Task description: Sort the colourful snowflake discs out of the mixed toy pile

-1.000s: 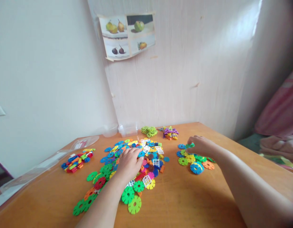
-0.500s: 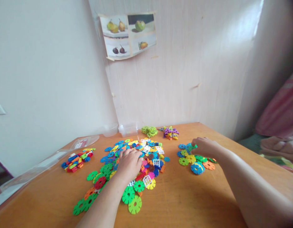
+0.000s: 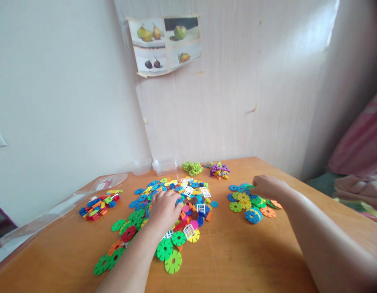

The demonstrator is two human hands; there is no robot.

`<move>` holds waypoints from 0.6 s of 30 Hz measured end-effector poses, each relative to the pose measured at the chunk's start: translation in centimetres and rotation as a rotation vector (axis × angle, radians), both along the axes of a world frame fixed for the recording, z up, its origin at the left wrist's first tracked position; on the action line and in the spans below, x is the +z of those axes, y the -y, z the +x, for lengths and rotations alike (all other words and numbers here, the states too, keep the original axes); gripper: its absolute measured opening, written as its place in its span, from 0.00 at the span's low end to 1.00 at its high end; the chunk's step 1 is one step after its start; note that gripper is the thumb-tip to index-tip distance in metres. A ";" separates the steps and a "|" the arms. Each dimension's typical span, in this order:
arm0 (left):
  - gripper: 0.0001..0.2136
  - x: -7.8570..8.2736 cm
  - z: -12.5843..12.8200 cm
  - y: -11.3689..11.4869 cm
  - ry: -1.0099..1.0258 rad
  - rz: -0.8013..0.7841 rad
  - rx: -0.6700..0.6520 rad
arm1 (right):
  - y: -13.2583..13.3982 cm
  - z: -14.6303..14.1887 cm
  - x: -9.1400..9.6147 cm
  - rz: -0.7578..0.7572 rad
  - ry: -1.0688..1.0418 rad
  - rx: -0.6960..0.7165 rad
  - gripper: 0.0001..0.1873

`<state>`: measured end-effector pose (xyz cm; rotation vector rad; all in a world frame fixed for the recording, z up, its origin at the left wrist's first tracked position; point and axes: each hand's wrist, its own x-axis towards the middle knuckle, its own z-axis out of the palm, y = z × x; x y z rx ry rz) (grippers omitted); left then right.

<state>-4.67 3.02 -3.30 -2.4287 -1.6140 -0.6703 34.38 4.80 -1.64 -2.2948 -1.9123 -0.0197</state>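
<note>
At the disc pile (image 3: pixel 244 200), right grip (image 3: pixel 266 186), over the mixed pile (image 3: pixel 193 201), left grip (image 3: pixel 165 208), openness and hold unclear

Soft light — white glare high on the wall (image 3: pixel 234 97)

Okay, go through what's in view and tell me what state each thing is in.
Large mixed pile: spread out, pieces overlapping
Smaller disc pile: discs overlapping
Left hand: palm down over the large mixed pile
Right hand: bent at the smaller disc pile, grip unclear
Bricks: loosely heaped
Lime pieces: heaped
Picture sheet: hung up, lower edge curled
</note>
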 end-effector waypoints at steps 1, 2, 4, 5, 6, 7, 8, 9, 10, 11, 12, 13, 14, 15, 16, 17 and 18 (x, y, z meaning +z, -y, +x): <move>0.10 0.1 0.0 0.1 -0.003 -0.001 0.006 | 0.0 0.1 0.0 -0.010 0.004 -0.008 0.14; 0.10 0.1 0.1 0.1 -0.007 -0.003 0.014 | 0.1 0.1 0.1 -0.016 0.007 -0.018 0.15; 0.10 0.4 0.3 0.3 -0.012 -0.006 0.036 | 0.1 0.0 0.1 -0.008 0.010 -0.030 0.20; 0.10 0.5 0.3 0.4 -0.012 -0.006 0.045 | 0.2 -0.1 0.1 0.003 0.012 -0.031 0.22; 0.11 0.7 0.3 0.5 -0.009 -0.005 0.054 | 0.2 -0.2 0.2 0.014 0.013 -0.029 0.25; 0.11 0.8 0.3 0.5 -0.005 -0.003 0.063 | 0.3 -0.4 0.2 0.025 0.015 -0.023 0.27; 0.12 1.0 0.3 0.6 0.001 -0.002 0.071 | 0.3 -0.6 0.3 0.033 0.018 -0.014 0.29; 0.12 1.1 0.2 0.6 0.008 -0.001 0.079 | 0.4 -0.8 0.4 0.043 0.020 -0.004 0.30; 0.12 1.2 0.1 0.6 0.019 0.002 0.088 | 0.4 -1.2 0.5 0.056 0.022 0.006 0.30; 0.12 1.3 0.0 0.5 0.036 0.008 0.095 | 0.5 -1.5 0.7 0.072 0.022 0.017 0.30; 0.12 1.4 -0.1 0.5 0.058 0.013 0.096 | 0.5 -2.0 0.8 0.093 0.019 0.031 0.29; 0.13 1.4 -0.2 0.4 0.091 0.013 0.088 | 0.6 -2.5 0.9 0.116 0.011 0.052 0.28; 0.13 1.4 -0.3 0.3 0.138 0.008 0.069 | 0.8 -3.2 1.0 0.141 -0.003 0.083 0.28; 0.13 1.4 -0.3 0.2 0.201 -0.005 0.042 | 1.0 -3.9 1.1 0.168 -0.024 0.124 0.27; 0.12 1.4 -0.2 0.1 0.277 -0.030 0.009 | 1.2 -4.7 1.1 0.196 -0.049 0.176 0.26; 0.12 1.3 -0.1 0.1 0.364 -0.065 -0.024 | 1.6 -5.7 1.1 0.227 -0.078 0.237 0.25; 0.11 1.3 0.1 0.1 0.456 -0.108 -0.052 | 2.0 -6.7 1.1 0.262 -0.105 0.301 0.24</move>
